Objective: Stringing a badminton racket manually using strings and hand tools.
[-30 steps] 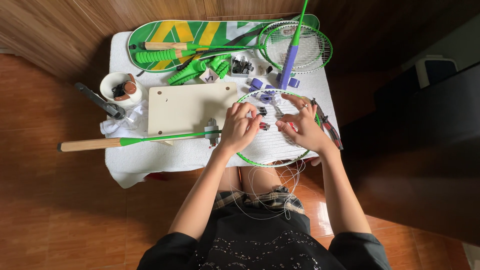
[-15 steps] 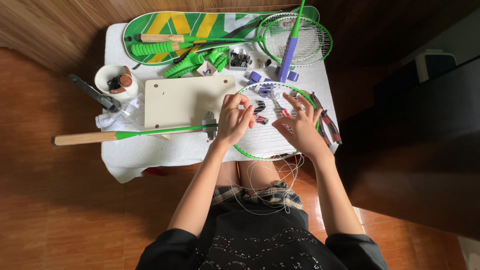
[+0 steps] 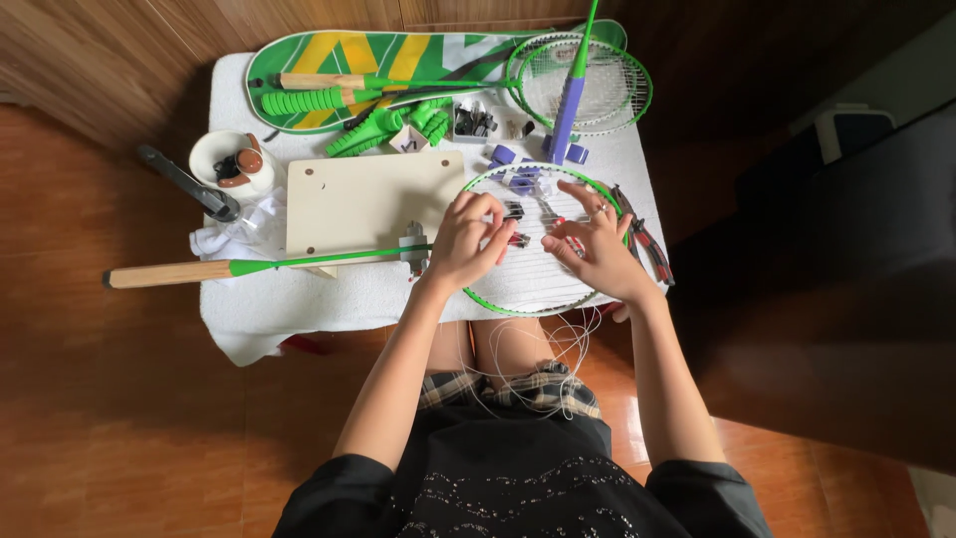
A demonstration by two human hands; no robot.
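Resting curled on the green racket (image 3: 498, 297), both hands pinch strings; white cup (image 3: 204, 154) holds small dark pieces.

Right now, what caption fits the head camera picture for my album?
Left hand and right hand on a green racket's strings.

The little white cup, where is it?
In the head view, the white cup stands at the far left corner of the white-covered table, just left of the pale wooden board and beside a dark tool.
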